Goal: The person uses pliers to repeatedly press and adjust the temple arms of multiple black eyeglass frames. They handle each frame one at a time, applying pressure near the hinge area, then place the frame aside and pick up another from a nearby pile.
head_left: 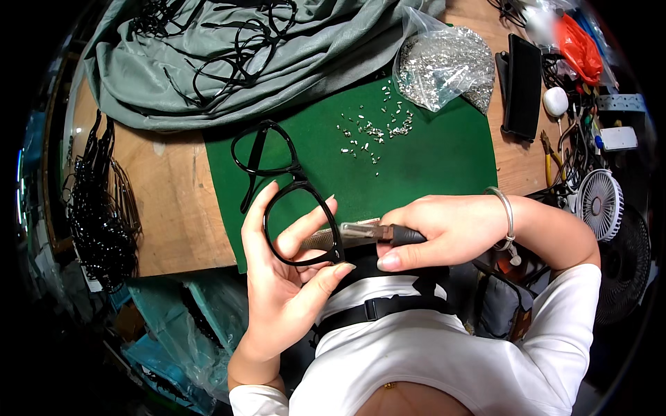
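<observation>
My left hand (277, 295) is closed on a black eyeglass frame (298, 175), holding it by the nearer rim with thumb and fingers around it. The frame is tilted over the green mat (319, 139); no lenses can be made out in it. One temple (254, 163) shows behind the far rim. My right hand (451, 225) grips a pair of pliers (361, 231) with a dark handle. The metal tip points left, close beside the frame's near corner; whether it touches cannot be made out.
Small silvery pieces (374, 130) lie scattered on the mat below a clear bag (437, 62) full of them. More black frames (239, 59) rest on grey cloth (139, 90). Black strands (104, 201) hang at left. A phone (522, 87), orange-handled pliers (551, 159) and a fan (600, 204) are at right.
</observation>
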Demonstrator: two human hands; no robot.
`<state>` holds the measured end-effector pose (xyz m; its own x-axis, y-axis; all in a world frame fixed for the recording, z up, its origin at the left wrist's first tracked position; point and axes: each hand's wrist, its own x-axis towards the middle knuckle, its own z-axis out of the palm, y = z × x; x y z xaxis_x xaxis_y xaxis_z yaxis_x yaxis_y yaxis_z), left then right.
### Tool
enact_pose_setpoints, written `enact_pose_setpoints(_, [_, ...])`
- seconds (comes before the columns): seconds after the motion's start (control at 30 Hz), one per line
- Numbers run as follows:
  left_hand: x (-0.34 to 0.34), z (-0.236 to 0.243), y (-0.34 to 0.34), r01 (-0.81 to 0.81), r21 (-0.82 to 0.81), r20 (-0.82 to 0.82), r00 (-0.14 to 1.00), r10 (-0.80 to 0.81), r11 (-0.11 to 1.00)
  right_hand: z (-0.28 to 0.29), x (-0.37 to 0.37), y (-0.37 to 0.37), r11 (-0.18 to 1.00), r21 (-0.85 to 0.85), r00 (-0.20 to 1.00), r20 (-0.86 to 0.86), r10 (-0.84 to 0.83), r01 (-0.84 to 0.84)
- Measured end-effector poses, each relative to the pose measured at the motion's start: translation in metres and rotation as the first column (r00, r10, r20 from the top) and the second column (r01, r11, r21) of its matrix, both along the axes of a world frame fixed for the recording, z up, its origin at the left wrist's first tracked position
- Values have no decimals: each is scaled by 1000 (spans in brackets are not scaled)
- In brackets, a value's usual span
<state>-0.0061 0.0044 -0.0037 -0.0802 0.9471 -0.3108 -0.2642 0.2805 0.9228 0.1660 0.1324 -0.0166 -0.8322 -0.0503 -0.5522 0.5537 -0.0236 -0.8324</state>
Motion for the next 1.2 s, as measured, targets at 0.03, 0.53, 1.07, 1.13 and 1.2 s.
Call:
enact_pose_setpoints(0.03, [0,-1,0,1,1,3,1000,-1,1000,-6,3,-2,997,43,997,-48,-55,57])
enact_pose_setpoints(0.53, [15,-23,-29,-234,-20,5,972,234,972,-63,3,-1,442,844,953,-259,-159,303])
enact_pose_setpoints(1.07, [35,-40,-31,-142,-107,203,966,162,984,-15,-27,-40,643,58,624,-320,-713,764])
enact_pose_setpoints(1.13, [45,-40,-28,-285,-17,192,940,283,958,-21,-35,-50,598,-112,568,-214,-795,794])
enact_pose_setpoints(1.2, [42,-39,-26,-240,35,8,971,240,970,-27,-39,-56,567,-137,523,-259,-812,813])
